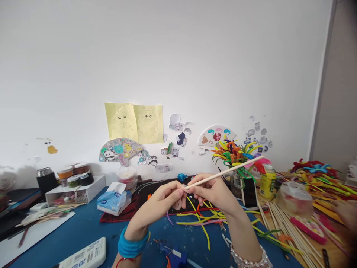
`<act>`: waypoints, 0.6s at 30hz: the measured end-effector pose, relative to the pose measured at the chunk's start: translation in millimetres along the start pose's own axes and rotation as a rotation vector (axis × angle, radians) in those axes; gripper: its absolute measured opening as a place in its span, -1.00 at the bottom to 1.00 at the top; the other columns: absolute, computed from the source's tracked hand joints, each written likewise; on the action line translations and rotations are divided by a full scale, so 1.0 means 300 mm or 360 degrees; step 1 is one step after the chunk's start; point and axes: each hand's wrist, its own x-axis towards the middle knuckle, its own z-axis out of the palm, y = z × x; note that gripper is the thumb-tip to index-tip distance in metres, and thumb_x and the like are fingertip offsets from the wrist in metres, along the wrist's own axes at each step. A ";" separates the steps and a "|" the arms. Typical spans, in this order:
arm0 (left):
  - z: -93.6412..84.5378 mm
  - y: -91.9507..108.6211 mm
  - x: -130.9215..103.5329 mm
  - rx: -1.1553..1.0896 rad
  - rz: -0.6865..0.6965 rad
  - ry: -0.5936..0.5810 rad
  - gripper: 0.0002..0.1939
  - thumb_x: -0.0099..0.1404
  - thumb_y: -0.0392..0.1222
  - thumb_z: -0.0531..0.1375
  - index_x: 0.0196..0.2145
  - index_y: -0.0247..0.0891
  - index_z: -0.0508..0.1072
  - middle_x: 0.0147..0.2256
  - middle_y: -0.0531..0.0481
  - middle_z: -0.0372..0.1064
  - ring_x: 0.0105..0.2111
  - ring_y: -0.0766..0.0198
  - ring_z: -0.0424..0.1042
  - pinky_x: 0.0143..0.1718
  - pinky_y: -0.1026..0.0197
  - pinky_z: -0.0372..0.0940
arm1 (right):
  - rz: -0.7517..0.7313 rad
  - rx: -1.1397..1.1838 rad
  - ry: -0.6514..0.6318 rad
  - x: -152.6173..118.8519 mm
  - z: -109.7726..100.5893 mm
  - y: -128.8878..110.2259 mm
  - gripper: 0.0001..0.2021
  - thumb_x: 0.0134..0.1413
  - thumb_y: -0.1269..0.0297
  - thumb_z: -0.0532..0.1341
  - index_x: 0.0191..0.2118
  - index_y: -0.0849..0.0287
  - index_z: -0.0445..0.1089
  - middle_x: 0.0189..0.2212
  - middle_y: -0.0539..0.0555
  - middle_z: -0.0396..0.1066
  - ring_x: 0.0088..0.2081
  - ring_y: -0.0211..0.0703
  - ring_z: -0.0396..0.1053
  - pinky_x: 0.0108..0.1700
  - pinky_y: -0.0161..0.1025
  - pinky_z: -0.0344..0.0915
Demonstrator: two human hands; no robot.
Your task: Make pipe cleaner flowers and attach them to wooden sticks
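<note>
A long pale wooden stick (225, 171) slants up to the right above the table. My right hand (212, 191) is closed round its lower part, with thumb and fingers pinching it. At the stick's lower end, my left hand (170, 197) has its thumb and fingertips pressed together, touching the tip. Anything small between the left fingertips is too tiny to make out. Beneath the hands, yellow, red and purple pipe cleaners (208, 219) lie on the blue mat (150, 238). A blue glue gun (175, 257) rests near the front edge of the view.
A tissue pack (114, 199) and white box (75, 190) stand left. At right are a vase of pipe-cleaner flowers (235, 156), a phone (249, 193), a yellow bottle (267, 182) and wooden sticks (295, 230). Another person's hand (346, 212) shows at the right edge.
</note>
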 end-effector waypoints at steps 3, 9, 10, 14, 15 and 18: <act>-0.009 -0.007 0.004 -0.0043 0.0000 0.0030 -0.75 0.29 -0.08 0.01 -0.32 -0.34 0.30 -0.50 0.03 0.28 -0.48 0.40 0.20 -0.42 0.31 0.09 | -0.0017 -0.0043 0.0003 0.000 0.001 -0.001 -0.80 -0.14 0.22 0.31 -0.39 0.24 0.41 -0.65 -0.04 0.31 -0.64 -0.37 0.23 -0.64 -0.44 0.25; -0.011 -0.001 -0.004 0.0170 0.0016 0.0143 -0.74 0.29 -0.07 0.02 -0.33 -0.33 0.34 -0.51 0.03 0.31 -0.50 0.41 0.20 -0.45 0.32 0.07 | -0.0005 -0.0114 -0.0037 -0.002 -0.002 -0.003 -0.78 -0.12 0.18 0.29 -0.36 0.23 0.40 -0.65 -0.04 0.30 -0.62 -0.35 0.25 -0.62 -0.41 0.27; -0.009 0.002 -0.007 0.0211 0.0017 0.0155 -0.74 0.29 -0.07 0.01 -0.33 -0.33 0.34 -0.51 0.03 0.32 -0.51 0.41 0.20 -0.46 0.33 0.07 | 0.0008 -0.0130 -0.0053 -0.003 -0.003 -0.006 -0.77 -0.11 0.17 0.28 -0.35 0.23 0.40 -0.64 -0.04 0.31 -0.63 -0.35 0.25 -0.61 -0.40 0.27; 0.001 0.025 -0.024 0.0270 -0.0025 0.0078 -0.71 0.30 -0.05 -0.02 -0.31 -0.31 0.36 -0.49 0.02 0.35 -0.47 0.38 0.27 -0.42 0.32 0.12 | 0.0188 -0.0145 -0.0244 -0.013 -0.005 -0.022 -0.75 -0.06 0.14 0.24 -0.36 0.25 0.40 -0.63 -0.01 0.34 -0.63 -0.37 0.28 -0.58 -0.42 0.25; 0.003 0.032 -0.029 0.0305 -0.0042 0.0052 -0.70 0.31 -0.04 -0.03 -0.31 -0.31 0.36 -0.48 0.01 0.36 -0.45 0.36 0.28 -0.41 0.31 0.14 | 0.0249 -0.0133 -0.0298 -0.016 -0.007 -0.025 -0.75 -0.05 0.13 0.23 -0.37 0.24 0.40 -0.63 -0.01 0.34 -0.62 -0.37 0.28 -0.58 -0.43 0.24; 0.014 0.055 -0.044 0.0498 -0.0075 0.0018 -0.70 0.31 -0.05 -0.04 -0.33 -0.29 0.38 -0.48 0.02 0.39 -0.44 0.35 0.30 -0.38 0.31 0.15 | 0.0330 -0.0208 -0.0385 -0.021 -0.015 -0.030 -0.77 -0.04 0.15 0.23 -0.37 0.24 0.41 -0.62 -0.02 0.34 -0.60 -0.37 0.29 -0.57 -0.45 0.21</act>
